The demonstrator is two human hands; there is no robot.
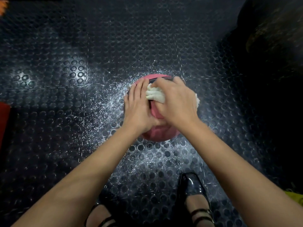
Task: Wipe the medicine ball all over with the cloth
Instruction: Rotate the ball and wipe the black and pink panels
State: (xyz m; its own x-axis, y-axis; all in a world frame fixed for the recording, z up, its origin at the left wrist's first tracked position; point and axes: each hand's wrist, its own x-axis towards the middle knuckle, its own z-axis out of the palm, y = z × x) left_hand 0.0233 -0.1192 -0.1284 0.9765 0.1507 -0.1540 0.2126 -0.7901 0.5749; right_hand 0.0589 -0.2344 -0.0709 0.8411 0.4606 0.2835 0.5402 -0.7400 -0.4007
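Far left, a red object (4, 118) pokes in at the frame edge, well apart from the action, with a broad stretch of dark studded rubber floor (49, 89) open between it and the ball. Moving in, white powder (105, 102) is scattered over the floor along the ball's left side and in front of it. Now the left hand (137, 105) lies flat on the left flank of the pink medicine ball (155, 133), fingers straight and together, reaching up toward the far rim, no grip closed on anything. The ball sits on the floor at mid-frame, its near edge showing pink below the wrists, a dark stripe visible along its far edge. Just beside the left fingers, the white cloth (155, 95) is bunched on top of the ball, and the right hand (177, 104) has its grip clamped on that cloth, fingers curled over it, pressing it to the ball's upper right. Lower down, two black shoes, the right shoe (193, 192) clearest, stand near the ball. Far right, a big dark rounded shape (270, 30) fills the corner, with shadowed floor between it and the ball.
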